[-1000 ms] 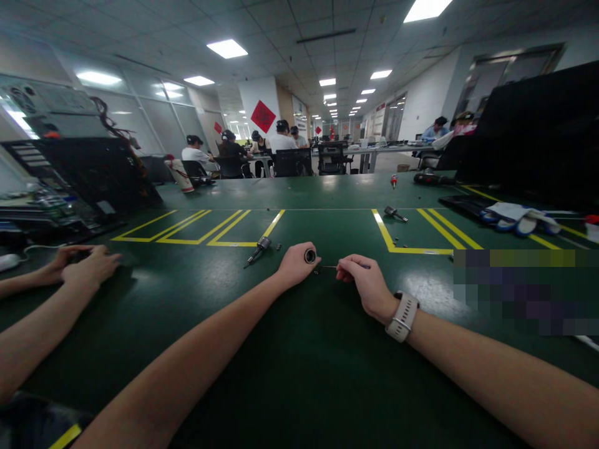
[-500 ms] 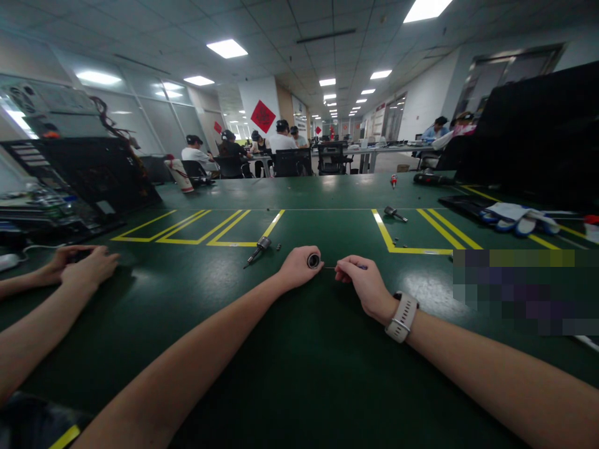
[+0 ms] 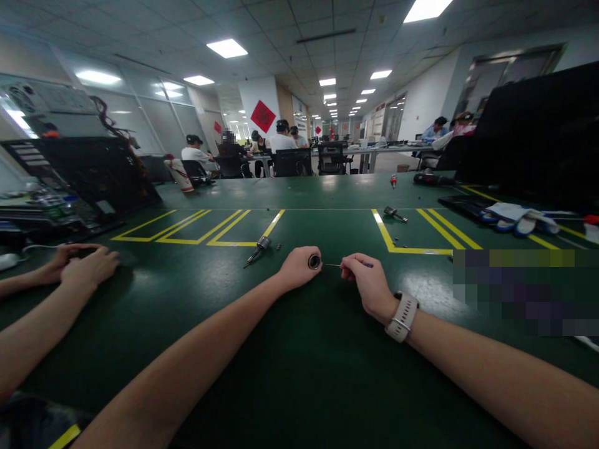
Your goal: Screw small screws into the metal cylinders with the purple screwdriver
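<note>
My left hand (image 3: 298,268) is closed around a round, dark metal part with a ring-shaped open end (image 3: 314,262), which faces me; the rest of the part is hidden in my fingers. A thin-shafted screwdriver (image 3: 333,265) is pinched in my right hand (image 3: 365,282), its shaft pointing left at the part. The tip lies close to my left fingers; whether it touches the part I cannot tell. Beyond my left hand, a metal piece with a narrow shaft (image 3: 259,249) lies on the green table (image 3: 299,374), with small dark bits (image 3: 278,247) beside it.
Another metal shaft piece (image 3: 395,214) lies farther back right, near yellow tape lines (image 3: 421,251). A red-handled tool (image 3: 394,181), a power drill (image 3: 428,179) and white-blue gloves (image 3: 519,219) are beyond. At left are a co-worker's hands (image 3: 88,267) and a white cup (image 3: 180,174).
My right hand has moved slightly right with the screwdriver, and more of its shaft shows between my hands. My left hand stays nearly in place with the round part.
</note>
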Tool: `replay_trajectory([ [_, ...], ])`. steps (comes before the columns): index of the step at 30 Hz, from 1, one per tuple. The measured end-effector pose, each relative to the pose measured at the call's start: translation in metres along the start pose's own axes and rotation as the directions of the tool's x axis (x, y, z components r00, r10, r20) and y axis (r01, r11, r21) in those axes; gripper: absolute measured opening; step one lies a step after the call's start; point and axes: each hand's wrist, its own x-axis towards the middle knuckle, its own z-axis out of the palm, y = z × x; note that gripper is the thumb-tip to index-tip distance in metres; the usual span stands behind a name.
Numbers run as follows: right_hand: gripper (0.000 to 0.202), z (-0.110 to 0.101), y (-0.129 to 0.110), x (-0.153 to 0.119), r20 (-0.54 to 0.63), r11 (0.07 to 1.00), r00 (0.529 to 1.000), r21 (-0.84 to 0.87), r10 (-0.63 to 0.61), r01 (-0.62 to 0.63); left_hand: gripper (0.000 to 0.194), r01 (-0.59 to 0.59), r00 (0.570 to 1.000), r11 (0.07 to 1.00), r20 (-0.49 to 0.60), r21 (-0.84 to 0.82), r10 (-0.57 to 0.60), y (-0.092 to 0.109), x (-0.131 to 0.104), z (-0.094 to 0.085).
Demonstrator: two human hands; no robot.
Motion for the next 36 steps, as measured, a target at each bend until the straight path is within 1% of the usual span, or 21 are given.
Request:
replay_trajectory([
  [5,0.019,0.001,0.003,0.001,0.021,1.000,1.000,0.001,0.013,-0.013,0.011,-0.007,0.998,0.993,-0.063,-0.114,0.000,0.001,-0.001,-0.001],
  [9,0.019,0.001,0.002,0.001,0.020,1.000,1.000,0.006,0.016,-0.016,0.006,-0.031,1.000,0.973,-0.013,-0.229,0.029,0.001,-0.002,-0.001],
  [11,0.019,0.000,0.002,0.001,0.022,1.000,1.000,0.008,0.017,-0.017,0.003,-0.043,0.999,0.966,0.012,-0.256,0.048,0.001,-0.002,-0.001],
  [15,0.018,0.000,-0.001,0.000,0.027,1.000,0.999,0.016,0.021,-0.022,0.005,-0.058,0.997,0.970,0.036,-0.236,0.068,0.003,-0.003,-0.002],
  [19,0.018,0.001,-0.002,-0.001,0.014,0.999,1.000,0.036,0.026,-0.026,0.003,-0.043,0.997,0.980,0.051,-0.192,0.054,0.006,-0.002,-0.004],
  [24,0.018,0.001,-0.002,-0.001,0.014,0.998,1.000,0.054,0.026,-0.027,0.002,-0.044,0.995,0.980,0.076,-0.192,0.059,0.007,-0.002,-0.005],
  [27,0.018,0.001,-0.003,-0.001,0.024,0.997,0.999,0.064,0.028,-0.030,0.004,-0.064,0.996,0.984,0.057,-0.169,0.074,0.005,-0.002,-0.004],
  [32,0.017,0.001,-0.005,-0.001,0.032,0.996,0.999,0.085,0.035,-0.037,0.006,-0.149,0.988,0.977,0.008,-0.156,0.152,-0.001,0.000,-0.002],
  [36,0.017,0.001,-0.005,-0.002,0.037,0.993,0.999,0.109,0.037,-0.040,0.004,-0.156,0.988,0.976,-0.001,-0.155,0.157,-0.004,0.001,0.000],
])
